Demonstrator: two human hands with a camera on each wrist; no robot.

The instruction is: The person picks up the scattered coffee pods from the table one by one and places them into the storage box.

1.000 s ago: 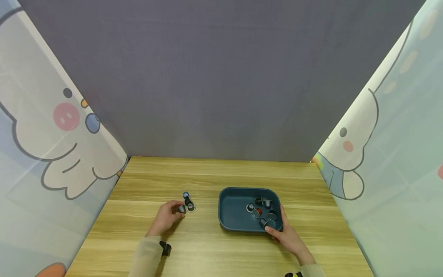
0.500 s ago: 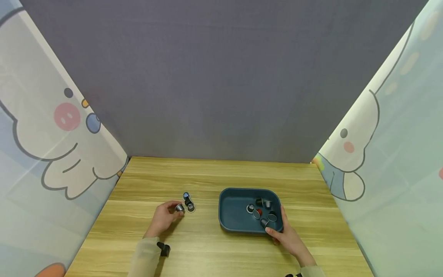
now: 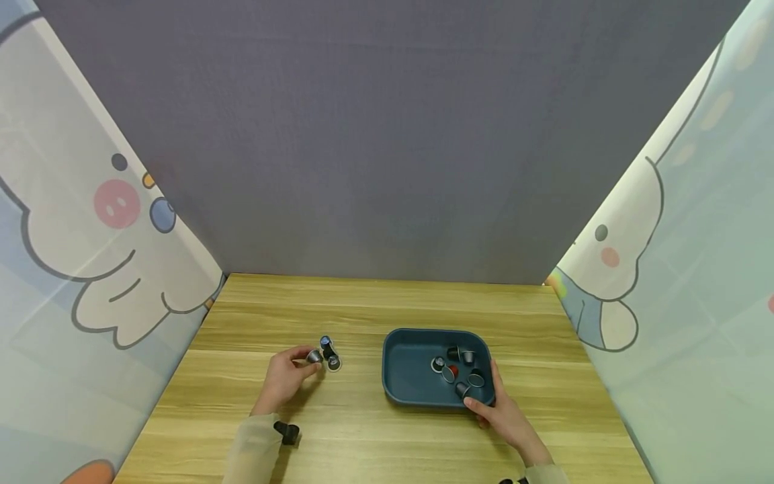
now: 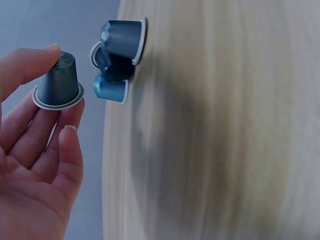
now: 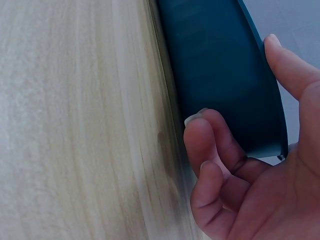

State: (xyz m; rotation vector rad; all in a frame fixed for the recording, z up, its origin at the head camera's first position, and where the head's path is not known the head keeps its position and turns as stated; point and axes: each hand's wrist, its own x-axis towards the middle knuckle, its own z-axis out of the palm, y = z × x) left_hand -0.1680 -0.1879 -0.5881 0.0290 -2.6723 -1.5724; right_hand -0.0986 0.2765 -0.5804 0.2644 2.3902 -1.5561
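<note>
Left hand (image 3: 284, 381): is pinching one grey pod (image 3: 314, 357), apparently off the table (image 3: 363, 437), just beside a trio of pods (image 3: 328, 351). Right hand (image 3: 506, 414): is gripping the tray (image 3: 411, 376) by its near right corner; loose pods (image 3: 462, 390) are lying mostly in its right half. Handling, as judged: pinching lightly to avoid denting, clearing the trio without nudging it, bracing the tray.

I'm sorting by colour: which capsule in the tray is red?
The red capsule lies tipped amid the group in the blue tray, its round lid showing. Its red body sets it apart: the other capsules look dark or grey.
</note>
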